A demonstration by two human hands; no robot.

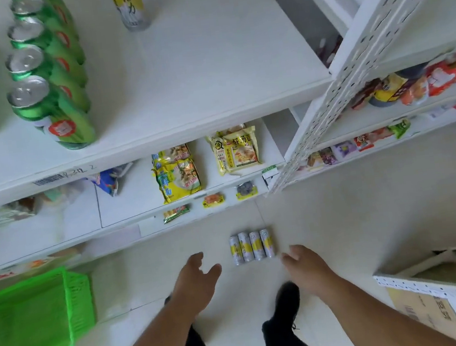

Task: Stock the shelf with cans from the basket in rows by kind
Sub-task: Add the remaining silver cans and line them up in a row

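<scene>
Reaching down, left hand (197,275) and right hand (304,264) empty, flanking floor cans (252,246)

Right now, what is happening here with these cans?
A person is stocking a white shelf. Both hands, left hand and right hand, are open and empty, reaching down toward four yellow cans lying side by side on the floor. Green cans already stand in a row on the shelf. The green basket sits on the floor to the left.

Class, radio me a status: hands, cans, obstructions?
Left hand, right hand open, empty. Four yellow cans on floor between them. Nothing in the way.
</scene>
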